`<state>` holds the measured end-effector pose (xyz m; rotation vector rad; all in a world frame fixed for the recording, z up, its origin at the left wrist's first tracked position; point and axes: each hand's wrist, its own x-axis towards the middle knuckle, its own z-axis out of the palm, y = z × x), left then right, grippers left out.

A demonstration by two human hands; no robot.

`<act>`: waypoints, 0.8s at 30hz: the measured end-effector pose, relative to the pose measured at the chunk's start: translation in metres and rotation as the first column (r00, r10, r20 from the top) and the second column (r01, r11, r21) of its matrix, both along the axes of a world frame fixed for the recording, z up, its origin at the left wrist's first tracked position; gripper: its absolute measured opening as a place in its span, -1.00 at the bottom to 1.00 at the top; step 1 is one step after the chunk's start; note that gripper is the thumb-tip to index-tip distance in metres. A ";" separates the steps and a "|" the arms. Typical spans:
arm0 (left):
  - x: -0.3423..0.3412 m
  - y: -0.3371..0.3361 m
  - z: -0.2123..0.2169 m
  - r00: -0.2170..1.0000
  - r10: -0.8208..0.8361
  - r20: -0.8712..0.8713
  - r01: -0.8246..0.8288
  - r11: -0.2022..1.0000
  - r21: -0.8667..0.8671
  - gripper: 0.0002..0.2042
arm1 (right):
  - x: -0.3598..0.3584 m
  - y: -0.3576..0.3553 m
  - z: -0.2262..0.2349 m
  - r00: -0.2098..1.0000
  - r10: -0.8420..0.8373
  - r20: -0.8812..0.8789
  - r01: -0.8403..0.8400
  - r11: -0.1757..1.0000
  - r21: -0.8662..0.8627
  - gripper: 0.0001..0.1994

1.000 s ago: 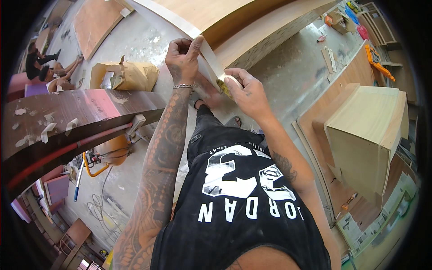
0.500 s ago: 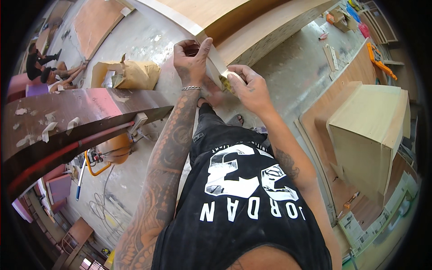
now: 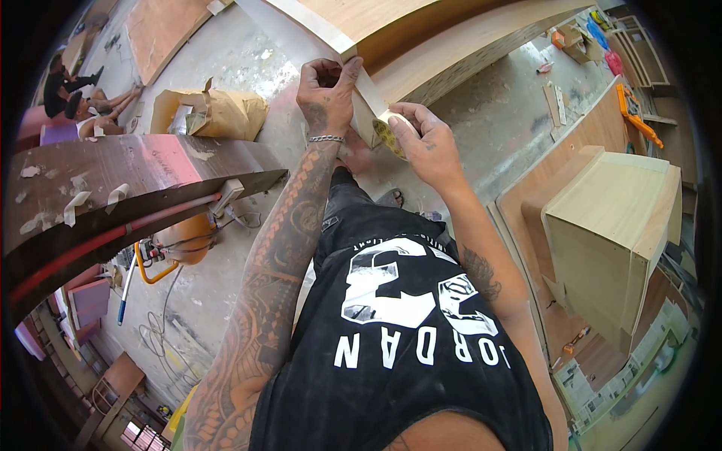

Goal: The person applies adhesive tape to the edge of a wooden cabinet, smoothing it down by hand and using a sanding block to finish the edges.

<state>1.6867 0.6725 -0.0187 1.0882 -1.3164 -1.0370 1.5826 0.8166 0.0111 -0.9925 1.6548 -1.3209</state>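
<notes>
My left hand (image 3: 328, 94) presses a strip of pale tape against the corner edge of a large light wooden panel (image 3: 391, 30), fingers bent over the edge. My right hand (image 3: 423, 146) grips a roll of masking tape (image 3: 389, 133) just right of the left hand, with the tape running from the roll up to the panel's corner. Both hands are close together, almost touching. A metal bracelet is on my left wrist.
A dark curved wooden piece (image 3: 113, 188) dotted with tape scraps lies at left. A brown paper bag (image 3: 214, 113) sits on the concrete floor. A light wooden cabinet (image 3: 609, 233) stands at right. An orange tool (image 3: 635, 116) lies at upper right. People sit at far left (image 3: 71, 98).
Both hands have shifted slightly along the panel edge, and the roll has come closer to the left hand. The view has also shifted a little.
</notes>
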 end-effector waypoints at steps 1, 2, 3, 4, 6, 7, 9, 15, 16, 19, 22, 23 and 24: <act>0.000 0.000 -0.001 1.000 0.002 -0.006 -0.002 1.000 -0.017 -0.62 | 0.000 0.000 0.001 1.000 -0.030 -0.006 0.030 1.000 -0.004 -0.68; 0.000 -0.001 -0.001 1.000 0.003 -0.003 -0.003 1.000 -0.013 -0.62 | 0.000 0.000 0.002 0.998 -0.058 -0.012 0.058 0.998 -0.008 -0.67; 0.000 -0.001 -0.002 1.000 -0.001 -0.027 0.001 1.000 -0.012 -0.62 | 0.000 0.000 0.003 0.999 -0.053 -0.013 0.052 0.999 -0.007 -0.67; 0.000 -0.001 -0.003 0.999 -0.004 -0.052 0.004 1.000 -0.011 -0.61 | 0.001 0.000 0.004 0.998 -0.061 0.020 0.061 0.998 0.010 -0.68; 0.000 -0.001 -0.005 1.000 0.002 -0.015 -0.003 1.000 -0.016 -0.62 | 0.001 0.001 0.007 0.997 -0.060 0.051 0.058 0.998 0.031 -0.69; 0.001 -0.001 -0.006 1.000 0.002 0.022 -0.001 1.000 -0.024 -0.63 | 0.001 0.000 0.008 0.997 -0.058 0.043 0.056 0.997 0.044 -0.69; 0.001 -0.001 -0.007 1.000 0.003 -0.006 -0.004 1.000 -0.025 -0.63 | 0.002 -0.001 0.011 0.998 -0.045 0.034 0.043 0.997 0.062 -0.69; 0.000 -0.001 -0.008 0.999 0.007 -0.043 -0.007 1.000 0.006 -0.64 | 0.002 -0.005 0.015 0.999 -0.033 0.015 0.033 0.999 0.035 -0.70; 0.000 -0.001 -0.008 0.999 0.005 -0.049 -0.005 1.000 0.002 -0.63 | 0.002 -0.005 0.015 1.000 -0.024 0.013 0.024 0.999 0.035 -0.70; 0.000 -0.002 -0.009 0.999 0.003 -0.032 -0.004 1.000 -0.013 -0.63 | 0.004 -0.005 0.018 0.999 -0.016 0.031 0.015 1.000 0.023 -0.70; -0.001 -0.003 -0.012 0.999 0.007 -0.051 -0.008 1.000 -0.026 -0.63 | 0.007 -0.005 0.025 0.998 -0.015 0.059 0.014 1.000 0.009 -0.69; -0.001 -0.004 -0.013 0.999 0.002 -0.046 -0.003 1.000 -0.012 -0.63 | 0.009 -0.005 0.028 0.998 -0.012 0.065 0.012 1.000 0.005 -0.69; -0.001 -0.006 -0.014 0.999 0.015 -0.029 -0.017 0.998 -0.062 -0.63 | 0.010 -0.004 0.031 0.998 -0.013 0.066 0.013 1.000 0.006 -0.69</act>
